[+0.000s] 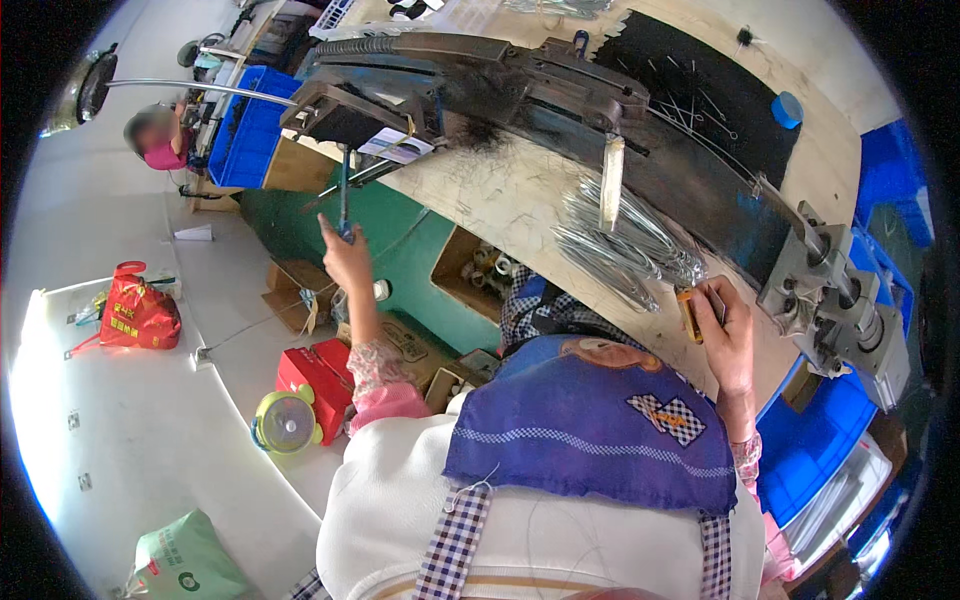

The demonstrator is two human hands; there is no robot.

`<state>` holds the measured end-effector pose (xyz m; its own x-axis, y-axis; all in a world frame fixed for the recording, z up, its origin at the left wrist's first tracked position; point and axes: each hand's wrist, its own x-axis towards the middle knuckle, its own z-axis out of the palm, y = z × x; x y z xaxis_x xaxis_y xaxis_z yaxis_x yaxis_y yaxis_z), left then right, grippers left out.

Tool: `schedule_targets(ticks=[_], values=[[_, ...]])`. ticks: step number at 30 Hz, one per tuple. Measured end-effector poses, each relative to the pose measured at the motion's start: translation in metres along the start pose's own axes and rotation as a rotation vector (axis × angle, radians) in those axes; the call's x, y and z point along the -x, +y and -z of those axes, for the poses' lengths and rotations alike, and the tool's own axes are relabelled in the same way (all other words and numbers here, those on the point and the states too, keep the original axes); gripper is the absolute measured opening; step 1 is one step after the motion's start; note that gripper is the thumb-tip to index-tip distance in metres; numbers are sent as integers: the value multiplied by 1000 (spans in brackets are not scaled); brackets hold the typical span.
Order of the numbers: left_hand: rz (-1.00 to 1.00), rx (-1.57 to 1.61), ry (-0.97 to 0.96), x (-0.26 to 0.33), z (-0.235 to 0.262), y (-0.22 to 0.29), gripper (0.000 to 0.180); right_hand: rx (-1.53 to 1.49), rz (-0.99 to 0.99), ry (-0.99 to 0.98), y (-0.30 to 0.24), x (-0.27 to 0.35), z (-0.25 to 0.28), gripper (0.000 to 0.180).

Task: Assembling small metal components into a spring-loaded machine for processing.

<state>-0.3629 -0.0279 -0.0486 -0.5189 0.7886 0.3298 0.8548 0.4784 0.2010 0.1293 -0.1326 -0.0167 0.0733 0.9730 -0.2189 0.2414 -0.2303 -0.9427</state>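
My left hand (347,258) reaches up and grips the lower end of a thin blue lever (343,190) hanging from the left end of a long dark metal machine (480,80). My right hand (728,335) is closed on a small orange-handled tool (689,313) just right of a bundle of shiny bent wires (620,245) lying on the wooden bench (500,200). A flat metal strip (611,182) hangs from the machine over the wires. A blue apron bib (590,420) covers my chest.
A black mat (700,80) with loose wires and a blue cap (787,108) lie at the back right. Blue crates (250,130) (815,440) flank the bench. On the floor are a red bag (135,315), a red box (315,375) and a green sack (185,565). Another person (155,135) sits far left.
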Motion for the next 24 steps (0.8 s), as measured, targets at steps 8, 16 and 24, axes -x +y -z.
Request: schedule_targets(ticks=[8, 16, 24], values=[[-739, 34, 614, 53, 8, 112, 47, 28, -3, 26, 1, -4, 3, 16], [303, 1346, -780, 15, -20, 167, 37, 58, -52, 10, -4, 3, -3, 16], [260, 1701, -469, 51, -20, 197, 20, 63, -51, 98, -12, 3, 3, 16]])
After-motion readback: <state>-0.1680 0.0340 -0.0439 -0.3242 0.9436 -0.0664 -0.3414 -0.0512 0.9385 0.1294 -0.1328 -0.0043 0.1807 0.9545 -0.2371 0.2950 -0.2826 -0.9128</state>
